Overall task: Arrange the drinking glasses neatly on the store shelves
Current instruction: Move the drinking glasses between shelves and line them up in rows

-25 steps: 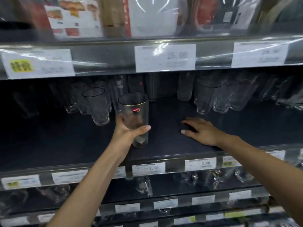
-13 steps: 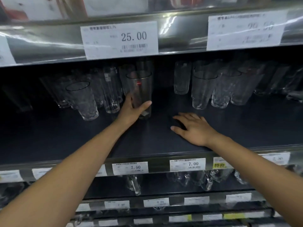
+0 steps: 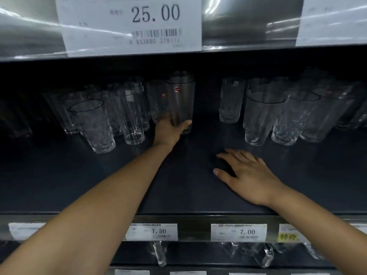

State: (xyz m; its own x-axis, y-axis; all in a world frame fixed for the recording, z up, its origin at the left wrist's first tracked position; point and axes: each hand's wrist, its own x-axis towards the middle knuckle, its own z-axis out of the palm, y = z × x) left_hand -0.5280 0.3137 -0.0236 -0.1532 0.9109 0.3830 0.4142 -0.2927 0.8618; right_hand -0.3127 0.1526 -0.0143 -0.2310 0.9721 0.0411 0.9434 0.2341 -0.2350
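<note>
My left hand grips the lower part of a tall clear glass with a red sticker, held upright deep on the dark shelf. It stands right beside another stickered glass at the back. My right hand lies flat on the shelf, fingers spread, holding nothing. Left of the held glass stand several clear tumblers. A second group of textured glasses fills the right side.
The shelf above hangs low, with a 25.00 price label on its edge. Price tags 7.50 and 7.00 line the front rail. More glasses sit on the shelf below.
My left hand has carried the stickered glass from the shelf's front toward the back row. My view has moved closer. The right hand has stayed flat on the shelf.
</note>
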